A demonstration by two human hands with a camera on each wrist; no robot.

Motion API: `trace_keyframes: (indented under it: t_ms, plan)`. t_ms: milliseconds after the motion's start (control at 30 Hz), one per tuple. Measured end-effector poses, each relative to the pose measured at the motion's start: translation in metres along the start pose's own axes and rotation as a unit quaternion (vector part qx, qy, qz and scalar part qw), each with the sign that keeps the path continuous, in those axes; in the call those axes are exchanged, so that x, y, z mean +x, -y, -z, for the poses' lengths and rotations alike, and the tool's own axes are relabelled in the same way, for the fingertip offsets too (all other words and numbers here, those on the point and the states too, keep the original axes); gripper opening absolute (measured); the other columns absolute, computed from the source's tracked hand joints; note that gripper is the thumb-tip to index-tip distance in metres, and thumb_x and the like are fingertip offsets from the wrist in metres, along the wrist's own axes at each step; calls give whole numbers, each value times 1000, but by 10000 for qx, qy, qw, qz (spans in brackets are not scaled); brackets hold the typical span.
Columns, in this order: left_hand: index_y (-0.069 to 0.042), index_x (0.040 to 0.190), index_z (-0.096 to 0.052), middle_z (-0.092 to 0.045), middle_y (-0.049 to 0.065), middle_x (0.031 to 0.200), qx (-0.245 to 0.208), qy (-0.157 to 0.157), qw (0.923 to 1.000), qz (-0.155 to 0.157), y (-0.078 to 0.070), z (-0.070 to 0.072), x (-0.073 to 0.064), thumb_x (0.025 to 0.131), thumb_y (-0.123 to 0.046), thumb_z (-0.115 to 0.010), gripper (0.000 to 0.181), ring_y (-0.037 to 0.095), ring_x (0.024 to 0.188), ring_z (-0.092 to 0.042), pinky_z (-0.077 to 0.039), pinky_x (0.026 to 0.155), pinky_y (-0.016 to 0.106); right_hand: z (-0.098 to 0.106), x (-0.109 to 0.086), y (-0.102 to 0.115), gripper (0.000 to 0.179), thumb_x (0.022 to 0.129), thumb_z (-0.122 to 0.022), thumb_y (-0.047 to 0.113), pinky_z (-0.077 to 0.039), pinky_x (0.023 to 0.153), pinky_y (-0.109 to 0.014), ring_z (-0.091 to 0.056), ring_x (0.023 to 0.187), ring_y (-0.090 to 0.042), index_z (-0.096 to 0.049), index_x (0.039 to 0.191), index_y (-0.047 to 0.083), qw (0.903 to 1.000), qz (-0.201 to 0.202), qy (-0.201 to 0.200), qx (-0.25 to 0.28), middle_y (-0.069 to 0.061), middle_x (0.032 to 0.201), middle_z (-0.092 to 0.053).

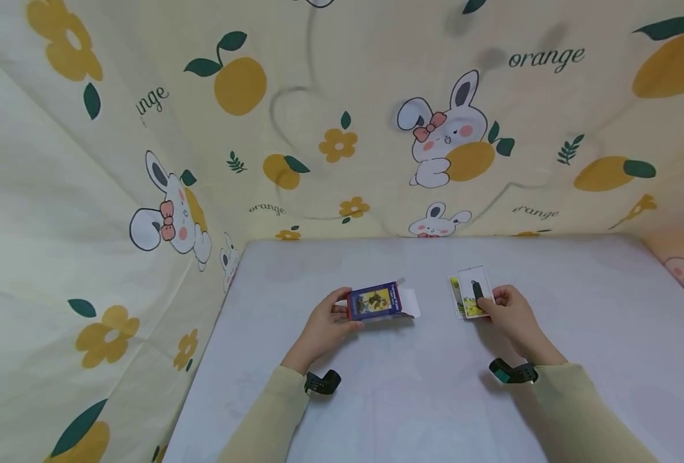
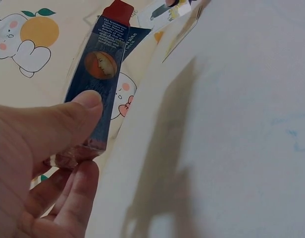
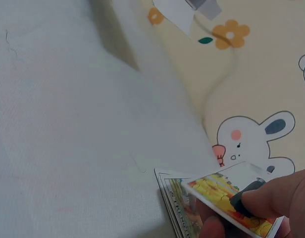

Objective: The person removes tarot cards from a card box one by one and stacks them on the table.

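My left hand (image 1: 326, 326) grips one end of a blue and red card box (image 1: 373, 301) and holds it above the table. The left wrist view shows my thumb on the narrow side of that box (image 2: 104, 87). Its far end stands open, with a white flap (image 1: 409, 303) folded out toward the right. My right hand (image 1: 514, 320) pinches a white-bordered card (image 3: 227, 198) with a dark figure on yellow, thumb on its face. Just beneath, partly covered, a small stack of cards (image 3: 178, 203) lies on the table.
A white cloth covers the table (image 1: 411, 399). Patterned fabric (image 1: 353, 96) with rabbits and oranges hangs behind the table and along its left side. Each wrist carries a black strapped device, such as the right wrist band (image 1: 512, 372).
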State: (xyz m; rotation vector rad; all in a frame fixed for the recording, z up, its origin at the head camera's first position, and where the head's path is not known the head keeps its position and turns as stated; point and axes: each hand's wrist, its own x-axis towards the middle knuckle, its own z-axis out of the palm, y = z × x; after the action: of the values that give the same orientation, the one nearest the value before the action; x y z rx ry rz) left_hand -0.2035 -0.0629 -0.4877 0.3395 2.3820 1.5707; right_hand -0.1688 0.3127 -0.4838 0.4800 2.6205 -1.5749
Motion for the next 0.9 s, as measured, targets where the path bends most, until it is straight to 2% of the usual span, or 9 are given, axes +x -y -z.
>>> trace_keyframes:
  t_ms: [300,567,800,900]
  plan:
    - [-22,146,-41,-49,1,133,-3,-43,10000,53,-1,0,-2,78,-22,-83,80,17,107,-59,-51,88,32,-1,2,1,42,97,-56,25,-52,64,-24,-51,91,-28,-40,121,-5,9998,-121,-115,-144,-18,104,-47]
    - [-21,147,-41,-49,1,135,2,-31,10000,69,1,1,-1,78,-22,-83,81,16,106,-60,-51,88,30,-9,5,2,46,97,-56,28,-48,60,-24,-50,90,-26,-41,125,-5,9977,-372,-463,-321,-19,108,-48]
    - [-21,147,-40,-49,2,135,-69,-15,9999,78,2,0,0,78,-23,-82,81,16,107,-60,-51,88,32,-15,8,3,42,96,-57,25,-50,58,-25,-52,83,-25,-42,120,-6,9979,-156,-548,-316,-17,102,-48]
    - [-20,147,-40,-48,2,135,-68,-1,10000,46,4,0,1,78,-23,-83,82,16,107,-60,-51,89,31,-16,9,2,39,95,-58,24,-49,57,-26,-52,81,-25,-44,116,-5,9965,-79,-630,-535,-17,99,-48]
